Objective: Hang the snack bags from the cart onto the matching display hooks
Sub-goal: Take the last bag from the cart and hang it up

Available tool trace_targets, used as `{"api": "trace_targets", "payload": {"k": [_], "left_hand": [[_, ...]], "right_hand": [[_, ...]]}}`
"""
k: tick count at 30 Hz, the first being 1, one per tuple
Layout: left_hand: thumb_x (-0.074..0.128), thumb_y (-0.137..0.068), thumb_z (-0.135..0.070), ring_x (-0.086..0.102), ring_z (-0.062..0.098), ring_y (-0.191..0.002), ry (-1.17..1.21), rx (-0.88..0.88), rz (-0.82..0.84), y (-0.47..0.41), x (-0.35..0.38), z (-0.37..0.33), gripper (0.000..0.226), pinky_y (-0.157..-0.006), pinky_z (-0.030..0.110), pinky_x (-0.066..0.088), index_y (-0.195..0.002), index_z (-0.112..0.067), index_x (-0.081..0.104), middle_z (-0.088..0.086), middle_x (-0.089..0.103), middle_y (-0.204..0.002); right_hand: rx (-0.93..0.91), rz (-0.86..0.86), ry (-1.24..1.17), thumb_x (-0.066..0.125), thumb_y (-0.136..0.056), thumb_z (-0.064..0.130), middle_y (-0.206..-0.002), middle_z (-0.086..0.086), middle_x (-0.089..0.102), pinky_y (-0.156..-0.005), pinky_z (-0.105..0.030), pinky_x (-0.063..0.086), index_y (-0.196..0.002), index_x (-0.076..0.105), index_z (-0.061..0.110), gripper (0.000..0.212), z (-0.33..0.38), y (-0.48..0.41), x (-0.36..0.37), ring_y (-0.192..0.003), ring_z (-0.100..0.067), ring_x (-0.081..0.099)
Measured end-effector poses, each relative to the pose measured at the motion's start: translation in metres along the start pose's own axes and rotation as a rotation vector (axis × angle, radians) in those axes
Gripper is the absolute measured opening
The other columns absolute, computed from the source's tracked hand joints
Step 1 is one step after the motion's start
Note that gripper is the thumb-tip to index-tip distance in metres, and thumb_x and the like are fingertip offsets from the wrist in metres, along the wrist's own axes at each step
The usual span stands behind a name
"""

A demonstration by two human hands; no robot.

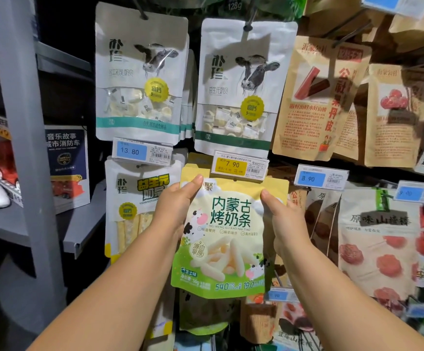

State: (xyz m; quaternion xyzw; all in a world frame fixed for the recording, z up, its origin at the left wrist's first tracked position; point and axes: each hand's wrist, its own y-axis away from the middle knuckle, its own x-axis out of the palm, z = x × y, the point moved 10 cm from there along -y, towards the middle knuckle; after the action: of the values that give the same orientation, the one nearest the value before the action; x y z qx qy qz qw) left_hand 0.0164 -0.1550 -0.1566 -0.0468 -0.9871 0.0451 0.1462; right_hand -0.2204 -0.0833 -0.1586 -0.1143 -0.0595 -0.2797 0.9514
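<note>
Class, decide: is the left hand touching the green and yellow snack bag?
Touching. The head view shows the left hand gripping the snack bag, thumb on its front.

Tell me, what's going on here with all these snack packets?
A person is stocking a shop's hanging snack display. The left hand and right hand grip one yellow-and-green snack bag by its upper corners, holding it up just under the yellow price tag marked 7.90. The tag hides the bag's top edge, so it is unclear whether it is on a hook yet. White cow-print bags hang above and brown bags to the right.
</note>
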Motion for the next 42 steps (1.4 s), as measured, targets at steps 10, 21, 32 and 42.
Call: {"api": "trace_targets", "payload": {"k": [10, 21, 32, 42], "left_hand": [[0.072, -0.084, -0.037, 0.060, 0.026, -0.112, 0.022, -0.038, -0.040, -0.008, 0.000, 0.004, 0.049, -0.102, 0.047, 0.046, -0.122, -0.010, 0.058, 0.006, 0.065, -0.119], [0.071, -0.051, -0.065, 0.059, 0.028, -0.118, -0.021, 0.033, -0.051, -0.024, 0.002, 0.007, 0.101, -0.102, 0.052, 0.045, -0.135, -0.011, 0.051, 0.008, 0.060, -0.132], [0.061, -0.092, -0.040, 0.039, 0.027, -0.137, -0.137, -0.007, -0.108, -0.046, 0.004, 0.017, 0.073, -0.106, 0.036, 0.034, -0.149, -0.008, 0.031, 0.009, 0.036, -0.153], [0.058, -0.092, -0.046, 0.046, 0.031, -0.130, -0.323, -0.004, -0.246, -0.061, -0.003, 0.014, 0.064, -0.102, 0.036, 0.038, -0.144, -0.012, 0.043, 0.008, 0.047, -0.146]], "right_hand": [[-0.004, -0.016, 0.076, 0.071, -0.086, 0.030, -0.104, -0.001, 0.070, -0.098, -0.038, 0.047, -0.093, 0.067, 0.018, 0.014, 0.000, -0.017, 0.002, -0.107, -0.025, 0.064], [-0.007, -0.044, 0.091, 0.072, -0.085, 0.034, -0.113, -0.004, 0.070, -0.096, -0.036, 0.048, -0.104, 0.067, 0.016, 0.026, -0.001, -0.022, 0.002, -0.106, -0.023, 0.063], [0.048, -0.020, 0.208, 0.062, -0.094, 0.034, -0.121, -0.003, 0.051, -0.096, -0.032, 0.033, -0.132, 0.055, 0.008, 0.047, -0.003, -0.033, 0.010, -0.129, -0.027, 0.041], [0.046, -0.094, 0.577, 0.059, -0.089, 0.051, -0.127, -0.011, 0.060, -0.098, -0.044, 0.047, -0.128, 0.058, 0.010, 0.057, -0.010, -0.047, 0.013, -0.116, -0.035, 0.055]]}}
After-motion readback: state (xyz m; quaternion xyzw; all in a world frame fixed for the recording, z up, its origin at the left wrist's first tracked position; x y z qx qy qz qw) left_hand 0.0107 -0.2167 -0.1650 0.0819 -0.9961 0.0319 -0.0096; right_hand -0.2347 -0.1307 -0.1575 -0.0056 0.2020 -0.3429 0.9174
